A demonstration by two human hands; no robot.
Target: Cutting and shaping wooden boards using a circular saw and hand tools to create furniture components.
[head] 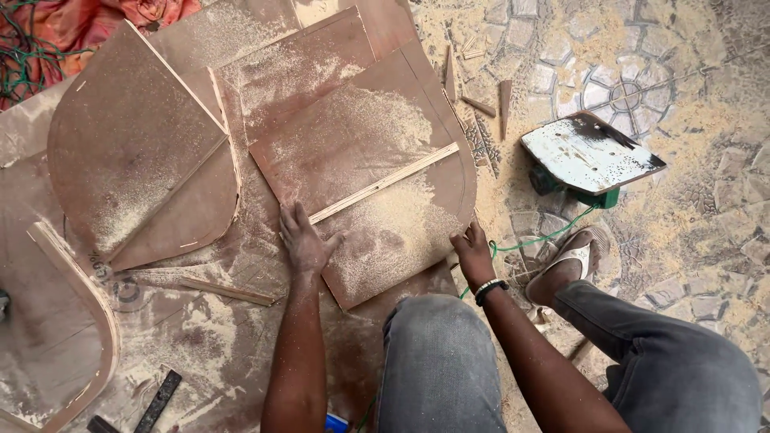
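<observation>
head view: a brown plywood panel (365,172) with one rounded edge lies flat at the centre of the frame, dusted with pale sawdust. the left hand (305,240) rests palm down on its lower left edge, fingers (290,218) spread open and flat, gripping nothing; the panel runs up and to the right from under those fingertips. a thin light wooden strip (383,183) lies diagonally across the panel, its lower end just beside the left hand's fingertips. the right hand (473,252) sits at the panel's lower right rounded edge, fingers curled down over the rim and touching it; whether they pinch the edge cannot be told. a dark wristband (489,289) circles that wrist.

in the left half of the frame lies another rounded board (128,152), and a curved offcut (84,317) sits at the lower left. a loose wood sliver (228,290) lies left of the left forearm. at the right, on the stone paving (714,176), stands a green power tool (589,156) with a scuffed white plate, its green cord (541,239) trailing toward the right hand. a foot in a white sandal (569,265) rests just below it.
</observation>
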